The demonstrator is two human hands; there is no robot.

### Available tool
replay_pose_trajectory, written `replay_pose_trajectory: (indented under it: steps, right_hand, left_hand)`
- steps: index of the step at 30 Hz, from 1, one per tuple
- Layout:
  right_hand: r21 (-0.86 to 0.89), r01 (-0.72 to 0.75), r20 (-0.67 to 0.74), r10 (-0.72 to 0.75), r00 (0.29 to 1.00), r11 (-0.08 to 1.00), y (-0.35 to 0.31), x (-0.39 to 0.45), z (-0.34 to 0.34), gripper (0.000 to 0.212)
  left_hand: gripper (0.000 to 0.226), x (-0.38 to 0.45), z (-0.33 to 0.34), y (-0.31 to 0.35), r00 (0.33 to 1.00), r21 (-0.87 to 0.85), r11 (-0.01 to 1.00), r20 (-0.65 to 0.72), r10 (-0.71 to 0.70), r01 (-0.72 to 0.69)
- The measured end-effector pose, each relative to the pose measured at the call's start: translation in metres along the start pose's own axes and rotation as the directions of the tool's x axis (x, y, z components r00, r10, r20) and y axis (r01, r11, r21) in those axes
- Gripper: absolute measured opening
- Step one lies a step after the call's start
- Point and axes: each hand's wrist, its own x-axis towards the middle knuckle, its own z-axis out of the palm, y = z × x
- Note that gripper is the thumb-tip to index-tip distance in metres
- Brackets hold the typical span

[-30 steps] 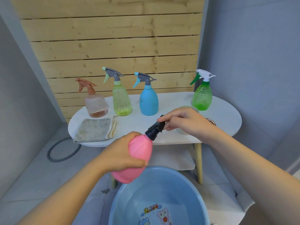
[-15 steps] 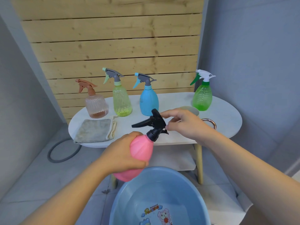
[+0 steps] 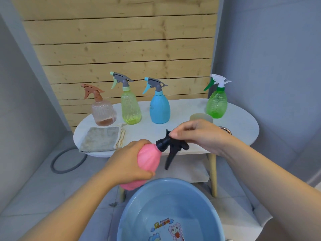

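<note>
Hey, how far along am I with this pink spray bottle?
Done: four other bottles stand on the table, heads on. In hand: the left hand grips the tilted pink bottle by the basin; the right hand pinches its black head, seated on the neck. Left: finishing that head and standing the bottle on the table, probably.
</note>
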Motion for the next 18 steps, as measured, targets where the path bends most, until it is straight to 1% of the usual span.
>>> replay_pose_trajectory:
  steps: [1, 4, 6, 9, 11, 12, 13, 15, 18]
  right_hand:
    - [-0.03, 0.021, -0.007, -0.021, 1.0, 0.999, 0.001, 0.001, 0.0, 0.007]
    - [-0.139, 0.002, -0.048, -0.009, 0.999, 0.99, 0.004, 0.002, -0.002, 0.029]
    - [-0.199, -0.015, -0.021, 0.011, 1.0, 0.98, 0.004, 0.003, -0.002, 0.038]
    - [-0.292, 0.056, -0.015, -0.063, 0.998, 0.955, 0.001, 0.002, 0.0, 0.032]
    - [-0.306, 0.109, -0.033, -0.125, 0.992, 0.946, -0.002, 0.002, -0.002, 0.033]
    - [-0.303, 0.121, -0.043, -0.14, 0.989, 0.945, -0.003, 0.001, -0.003, 0.034]
    - [-0.295, 0.121, -0.052, -0.143, 0.988, 0.948, -0.003, 0.001, -0.005, 0.033]
    - [-0.289, 0.096, -0.097, -0.129, 0.987, 0.952, -0.002, 0.002, -0.007, 0.03]
    - [-0.241, 0.041, -0.244, -0.101, 0.965, 0.97, 0.0, 0.007, -0.009, 0.027]
  left_hand:
    - [0.074, -0.001, -0.001, 0.0, 1.0, -0.011, 1.0, -0.004, -0.006, 0.006]
    - [0.075, -0.002, -0.001, 0.0, 1.0, 0.015, 1.0, -0.011, 0.001, -0.001]
    - [0.076, -0.002, -0.001, 0.001, 1.0, 0.028, 1.0, 0.001, 0.007, -0.007]
    - [0.076, -0.003, -0.003, -0.005, 0.994, -0.007, 1.0, 0.106, -0.007, 0.007]
    - [0.076, -0.002, -0.006, -0.01, 0.981, -0.081, 0.996, 0.193, -0.025, 0.041]
    - [0.077, -0.002, -0.007, -0.013, 0.976, -0.122, 0.99, 0.214, -0.038, 0.066]
    - [0.079, -0.002, -0.009, -0.016, 0.975, -0.152, 0.984, 0.216, -0.055, 0.089]
    - [0.082, -0.002, -0.011, -0.021, 0.978, -0.157, 0.981, 0.195, -0.079, 0.111]
    - [0.075, -0.005, -0.012, -0.031, 0.977, -0.071, 0.989, 0.178, -0.117, 0.131]
